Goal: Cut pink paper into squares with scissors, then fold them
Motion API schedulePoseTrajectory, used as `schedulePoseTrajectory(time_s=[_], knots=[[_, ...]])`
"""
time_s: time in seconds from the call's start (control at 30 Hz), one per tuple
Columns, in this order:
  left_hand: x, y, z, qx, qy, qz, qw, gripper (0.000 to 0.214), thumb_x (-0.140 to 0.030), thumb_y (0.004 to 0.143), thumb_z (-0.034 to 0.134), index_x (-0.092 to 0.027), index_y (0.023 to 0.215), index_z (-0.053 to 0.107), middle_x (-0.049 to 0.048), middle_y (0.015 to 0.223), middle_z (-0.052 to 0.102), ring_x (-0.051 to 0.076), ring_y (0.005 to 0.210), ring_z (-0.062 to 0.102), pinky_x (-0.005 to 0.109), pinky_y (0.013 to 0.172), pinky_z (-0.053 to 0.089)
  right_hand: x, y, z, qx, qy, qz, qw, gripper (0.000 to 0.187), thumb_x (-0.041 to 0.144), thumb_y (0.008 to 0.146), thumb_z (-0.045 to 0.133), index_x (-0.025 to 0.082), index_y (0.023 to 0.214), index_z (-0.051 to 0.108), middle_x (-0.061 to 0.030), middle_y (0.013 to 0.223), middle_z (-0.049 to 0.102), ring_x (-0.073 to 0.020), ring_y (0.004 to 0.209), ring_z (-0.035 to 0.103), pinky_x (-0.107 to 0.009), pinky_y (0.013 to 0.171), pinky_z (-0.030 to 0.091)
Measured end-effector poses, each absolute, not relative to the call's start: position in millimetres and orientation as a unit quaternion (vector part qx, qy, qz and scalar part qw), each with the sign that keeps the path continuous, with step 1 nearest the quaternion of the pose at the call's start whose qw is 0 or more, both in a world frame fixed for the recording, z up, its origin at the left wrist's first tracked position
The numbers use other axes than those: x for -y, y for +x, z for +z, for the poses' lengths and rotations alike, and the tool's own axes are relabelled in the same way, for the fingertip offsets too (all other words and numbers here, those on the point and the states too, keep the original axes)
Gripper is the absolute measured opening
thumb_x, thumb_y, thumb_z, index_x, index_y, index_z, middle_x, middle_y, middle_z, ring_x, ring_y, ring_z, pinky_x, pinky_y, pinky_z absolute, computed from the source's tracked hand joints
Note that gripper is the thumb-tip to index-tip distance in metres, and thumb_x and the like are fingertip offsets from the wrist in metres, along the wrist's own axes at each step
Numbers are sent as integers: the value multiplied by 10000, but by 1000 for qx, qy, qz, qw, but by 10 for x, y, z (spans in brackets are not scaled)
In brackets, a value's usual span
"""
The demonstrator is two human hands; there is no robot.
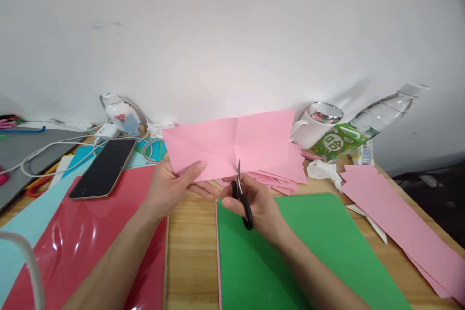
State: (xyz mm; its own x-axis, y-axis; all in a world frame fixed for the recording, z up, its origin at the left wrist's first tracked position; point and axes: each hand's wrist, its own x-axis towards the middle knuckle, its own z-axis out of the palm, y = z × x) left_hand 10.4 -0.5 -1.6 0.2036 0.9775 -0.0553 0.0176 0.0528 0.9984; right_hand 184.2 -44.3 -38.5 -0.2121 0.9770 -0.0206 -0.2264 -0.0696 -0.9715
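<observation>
A pink sheet of paper (232,145) with a centre crease is held upright above the wooden table (191,247). My left hand (170,186) pinches its lower left edge, thumb on the front. My right hand (254,201) grips black-handled scissors (242,193), whose blades point up and meet the paper's bottom edge at the crease. Behind the sheet lies a pile of pink paper pieces (279,177).
A green sheet (308,252) lies under my right arm, a glossy red one (83,242) under my left. A phone (103,168) with cables rests at left, with a small bottle (121,115). A white mug (314,123), a water bottle (378,116) and pink strips (399,223) are at right.
</observation>
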Motion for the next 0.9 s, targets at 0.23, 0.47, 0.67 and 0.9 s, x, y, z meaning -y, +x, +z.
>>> schedulePoseTrajectory(time_s=[0.23,0.47,0.67,0.9], knots=[[10,102,-18,-454,536,431,567,201,-350,733,641,-159,780,602,17,520,682,203,440,650,279,423,551,432,1837,-389,476,-402,615,483,418,330,629,769,174,949,549,26,699,551,-100,622,483,-236,572,352],[14,109,10,-455,534,429,569,238,-348,736,646,-159,873,605,17,526,680,207,448,652,284,430,551,438,1838,-349,480,-416,612,472,424,383,618,767,176,914,545,40,642,503,-90,572,420,-235,541,314],[17,108,3,-459,539,428,562,259,-355,735,642,-157,898,609,16,520,676,212,444,649,290,422,549,446,1826,-336,473,-416,618,472,431,418,587,777,179,857,542,50,605,471,-85,548,379,-227,515,291],[20,119,28,-460,536,431,562,223,-346,730,648,-154,831,598,21,521,675,210,442,651,284,420,552,440,1815,-312,466,-416,619,475,429,436,567,780,174,803,535,61,556,448,-78,518,348,-222,493,254]])
